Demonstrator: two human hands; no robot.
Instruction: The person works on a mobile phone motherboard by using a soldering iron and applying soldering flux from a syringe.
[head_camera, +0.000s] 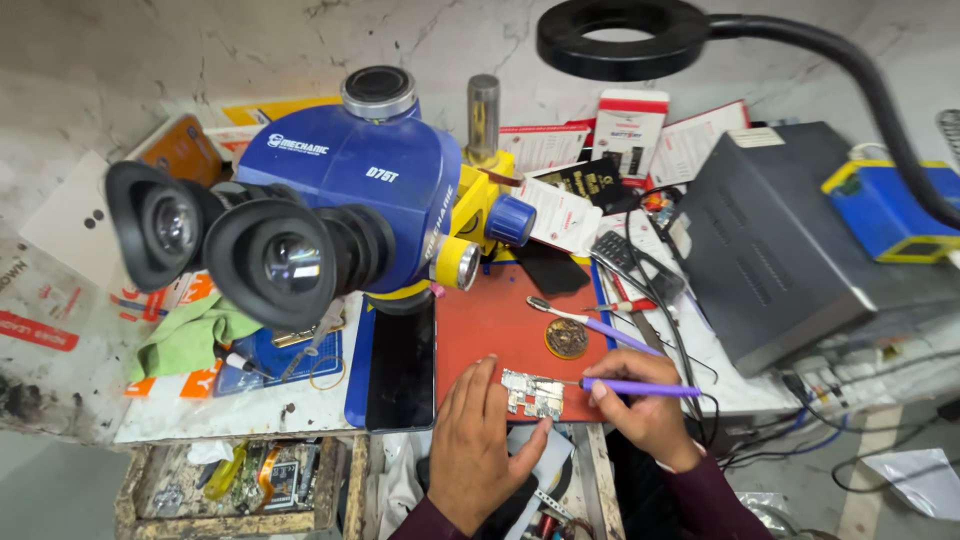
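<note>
Silver metal board (533, 394) lies on the red mat (490, 320), long axis about three to nine o'clock, left hand (475, 445) fingers pressing its nine o'clock edge, right hand (640, 410) fingers clamped on purple tool (640, 388) touching its three o'clock end.

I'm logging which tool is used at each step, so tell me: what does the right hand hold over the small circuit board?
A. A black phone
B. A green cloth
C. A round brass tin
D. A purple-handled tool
D: the right hand grips a purple-handled tool with its tip at the small circuit board, which the left hand steadies on the red mat.
</note>
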